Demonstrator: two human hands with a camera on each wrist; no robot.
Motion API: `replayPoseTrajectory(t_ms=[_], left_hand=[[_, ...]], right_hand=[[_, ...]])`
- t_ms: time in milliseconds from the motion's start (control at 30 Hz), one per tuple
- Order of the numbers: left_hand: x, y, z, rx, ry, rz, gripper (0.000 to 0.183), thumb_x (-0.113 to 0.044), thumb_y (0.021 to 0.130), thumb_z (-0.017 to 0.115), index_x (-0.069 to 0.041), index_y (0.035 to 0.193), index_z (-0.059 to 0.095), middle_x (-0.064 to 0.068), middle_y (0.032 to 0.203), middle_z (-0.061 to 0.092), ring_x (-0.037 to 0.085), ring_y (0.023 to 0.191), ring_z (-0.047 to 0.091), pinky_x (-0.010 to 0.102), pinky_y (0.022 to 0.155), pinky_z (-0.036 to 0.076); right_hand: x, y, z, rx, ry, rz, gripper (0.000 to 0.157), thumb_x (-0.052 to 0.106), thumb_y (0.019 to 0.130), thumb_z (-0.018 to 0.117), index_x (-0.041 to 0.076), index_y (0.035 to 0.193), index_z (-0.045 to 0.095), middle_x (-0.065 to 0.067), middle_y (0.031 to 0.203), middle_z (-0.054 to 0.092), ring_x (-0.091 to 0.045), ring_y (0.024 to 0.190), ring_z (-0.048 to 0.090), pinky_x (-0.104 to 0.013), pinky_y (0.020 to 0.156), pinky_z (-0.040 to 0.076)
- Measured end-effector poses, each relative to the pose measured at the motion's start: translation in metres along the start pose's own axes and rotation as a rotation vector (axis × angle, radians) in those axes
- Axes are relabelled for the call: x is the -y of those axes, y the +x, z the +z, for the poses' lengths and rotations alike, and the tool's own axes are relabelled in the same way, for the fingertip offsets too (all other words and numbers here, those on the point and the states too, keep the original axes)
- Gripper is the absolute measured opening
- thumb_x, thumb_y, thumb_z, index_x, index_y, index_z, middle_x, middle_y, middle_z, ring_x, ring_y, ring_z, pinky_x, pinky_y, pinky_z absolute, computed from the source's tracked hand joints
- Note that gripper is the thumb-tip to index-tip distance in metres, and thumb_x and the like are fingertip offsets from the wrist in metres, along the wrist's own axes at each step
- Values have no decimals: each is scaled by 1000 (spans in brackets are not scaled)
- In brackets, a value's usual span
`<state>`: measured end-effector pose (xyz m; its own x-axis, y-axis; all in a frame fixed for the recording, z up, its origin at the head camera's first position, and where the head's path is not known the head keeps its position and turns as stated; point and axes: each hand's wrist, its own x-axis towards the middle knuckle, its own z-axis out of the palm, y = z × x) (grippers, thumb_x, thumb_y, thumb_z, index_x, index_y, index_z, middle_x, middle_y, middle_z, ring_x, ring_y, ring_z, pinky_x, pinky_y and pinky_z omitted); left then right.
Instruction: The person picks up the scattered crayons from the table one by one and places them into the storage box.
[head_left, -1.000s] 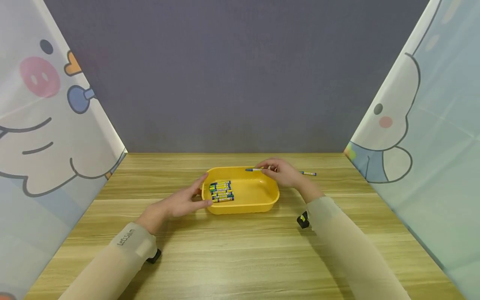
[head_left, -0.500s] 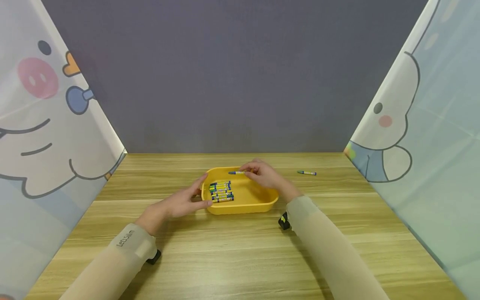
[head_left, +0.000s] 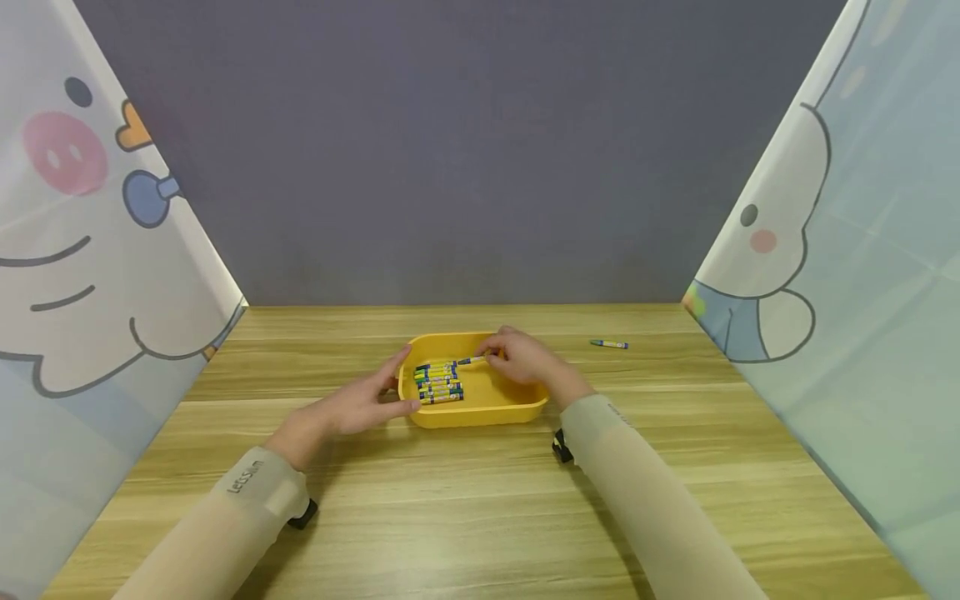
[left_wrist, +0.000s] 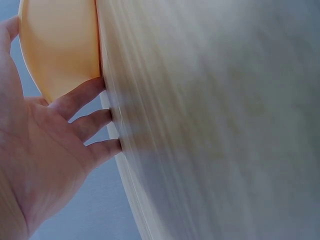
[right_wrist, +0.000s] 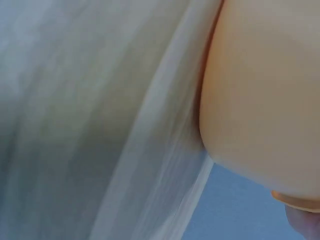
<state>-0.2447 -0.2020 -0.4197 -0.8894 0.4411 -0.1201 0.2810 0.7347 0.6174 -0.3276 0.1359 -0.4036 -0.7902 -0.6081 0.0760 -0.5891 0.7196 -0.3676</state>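
In the head view a yellow plastic tray [head_left: 480, 418] stands on the wooden table. A row of crayons [head_left: 439, 385] in yellow and blue wrappers lies along its left side. My right hand [head_left: 522, 357] reaches over the far right part of the tray and pinches a blue-tipped crayon [head_left: 472, 361], its tip pointing left near the far end of the row. At the tray's left end my left hand [head_left: 360, 404] rests with fingers spread, thumb toward the near corner. The left wrist view shows the left hand's fingertips [left_wrist: 104, 116] down at the table beside the tray wall.
One more crayon [head_left: 610, 343] lies on the table [head_left: 450, 508] to the right of the tray. A dark grey panel [head_left: 465, 167] rises behind the table, with cartoon-printed sheets [head_left: 862, 333] on both sides.
My right hand has moved left and down into the tray with the crayon, bringing it close to the row. The left hand has stayed at the tray's left end.
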Motion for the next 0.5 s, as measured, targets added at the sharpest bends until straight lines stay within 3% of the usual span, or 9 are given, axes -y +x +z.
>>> replayPoseTrajectory(t_ms=[133,267,367,500], left_hand=[[1,-1,0,2,-1,-7,107,-71,103,61,-33,178,-5,22,160,58,45,148,57,68,124,41],[1,1,0,4,-8,-8,107,-71,103,61,-34,178,-6,23,162,57,45,148,57,69,124,41],[2,1,0,5,-8,-6,107,-71,103,61,-33,178,-6,23,163,56,45,149,57,68,124,42],[2,1,0,7,-1,-6,107,-71,103,61,-33,178,-6,22,163,57,45,149,57,68,124,42]], right_hand=[[3,0,2,37,-49,24,30,19,115,58,20,138,76,-9,123,66,-21,92,58,-42,94,54],[5,0,5,57,-126,18,27,19,114,61,21,135,77,-7,135,72,-29,118,69,-48,111,56],[6,1,7,71,-207,4,26,18,112,63,23,133,77,-4,137,75,-28,124,70,-48,113,56],[7,2,9,83,-264,18,27,18,111,65,25,134,77,-3,137,74,-24,118,71,-45,108,58]])
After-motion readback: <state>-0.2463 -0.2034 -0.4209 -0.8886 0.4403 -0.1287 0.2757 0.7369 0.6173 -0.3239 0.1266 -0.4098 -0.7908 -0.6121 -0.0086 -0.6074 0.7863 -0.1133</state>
